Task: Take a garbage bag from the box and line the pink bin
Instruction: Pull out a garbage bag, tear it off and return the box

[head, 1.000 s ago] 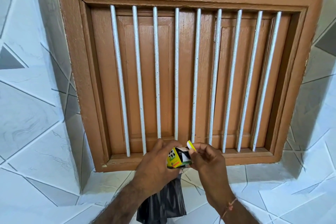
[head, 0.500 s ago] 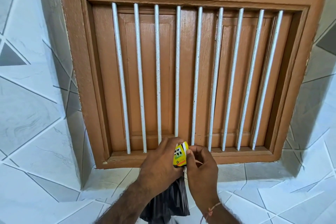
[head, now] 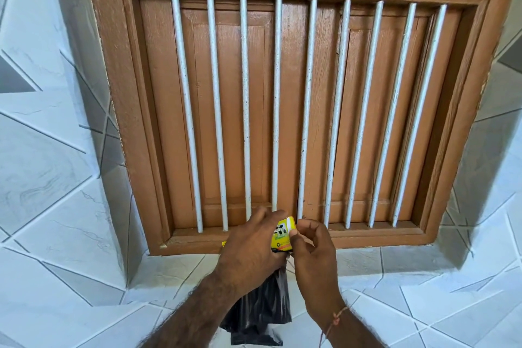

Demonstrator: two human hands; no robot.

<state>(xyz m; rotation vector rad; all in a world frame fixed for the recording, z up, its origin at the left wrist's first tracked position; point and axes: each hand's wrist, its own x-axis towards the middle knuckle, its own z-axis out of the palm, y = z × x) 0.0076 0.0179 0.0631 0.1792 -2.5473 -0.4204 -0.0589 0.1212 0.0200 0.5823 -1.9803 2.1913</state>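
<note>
**A:** Head view first: where is the box [head: 281, 237] relative to the hands?

**B:** Wrapped in the left hand [head: 250, 248], just in front of the sill of the barred wooden window [head: 282, 110]. The right hand [head: 313, 251] touches its right end, thumb and fingertips narrowed on the pale flap there.

**A:** And the garbage bag [head: 261, 311]?

**B:** Black, hanging straight down below the left hand, long axis vertical; whether it is free of the box I cannot tell.

**A:** Which hand is nearer it?

**B:** The left, directly above it. I'd judge the right must drop down and slightly leftward to take it. The pink bin is out of view.
</note>
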